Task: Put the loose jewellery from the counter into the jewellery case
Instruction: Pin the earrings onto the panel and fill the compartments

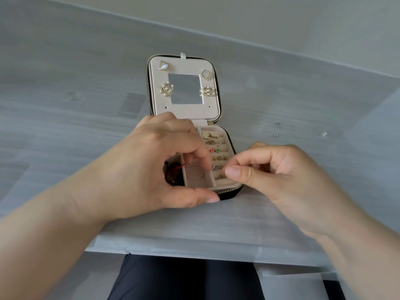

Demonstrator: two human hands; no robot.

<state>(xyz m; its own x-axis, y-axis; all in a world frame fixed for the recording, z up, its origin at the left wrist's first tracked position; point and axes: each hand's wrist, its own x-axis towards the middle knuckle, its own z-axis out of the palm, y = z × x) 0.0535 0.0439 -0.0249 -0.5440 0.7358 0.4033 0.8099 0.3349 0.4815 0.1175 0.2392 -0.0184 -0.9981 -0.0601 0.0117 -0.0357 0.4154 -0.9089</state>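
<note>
On a grey worktop (86, 126), an open jewellery case (230, 189) shows one mirror (186, 88) and four earrings (166, 88) in its lid; three tiny loose pieces (324, 134) lie well to its right. The left hand (155, 161) grips the case's front corner, covering its left compartments. The right hand (281, 169) pinches its fingers (244, 163) together over the ring rolls (216, 144); whether they hold anything cannot be told.

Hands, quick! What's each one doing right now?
Left hand: grips the jewellery case, thumb on its front edge.
Right hand: pinched over the case; whether it holds anything cannot be told.
</note>
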